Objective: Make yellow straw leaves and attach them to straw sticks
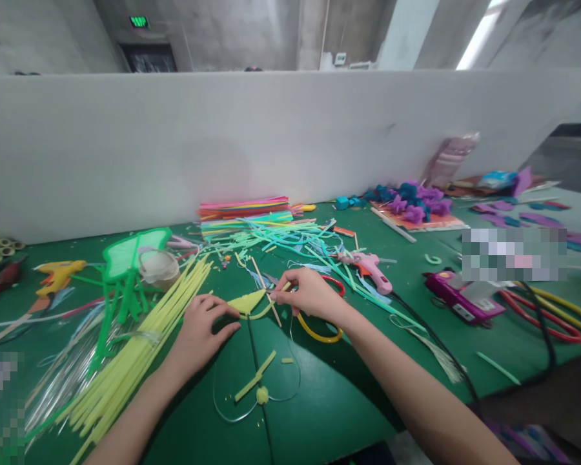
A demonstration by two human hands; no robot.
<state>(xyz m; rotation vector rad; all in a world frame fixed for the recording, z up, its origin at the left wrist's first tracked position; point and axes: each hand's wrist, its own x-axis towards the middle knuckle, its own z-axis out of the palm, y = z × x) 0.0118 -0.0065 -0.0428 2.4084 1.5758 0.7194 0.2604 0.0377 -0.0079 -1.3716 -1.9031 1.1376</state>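
On the green table, a pale yellow leaf-shaped piece [246, 303] lies between my hands. My left hand [202, 330] rests at its left end, fingertips touching it and thumb held apart. At the right end, my right hand [306, 294] pinches a narrow yellow strip [287, 286] between thumb and fingers. Scissors with red and yellow handles [325, 337] lie partly hidden beneath my right hand, and a thin wooden stick [277, 315] crosses just under its fingertips. Nearer to me is a small yellow knotted ball [262, 395] on a looped clear thread, beside a short yellow strip [246, 387].
Long yellow strips [126, 374] lie bundled at left, beside a green wire-framed form [136, 255] and a yellow glue gun [61, 274]. A pink glue gun [372, 271] and a purple device [462, 300] with cords stand at right. A white partition [271, 142] bounds the back.
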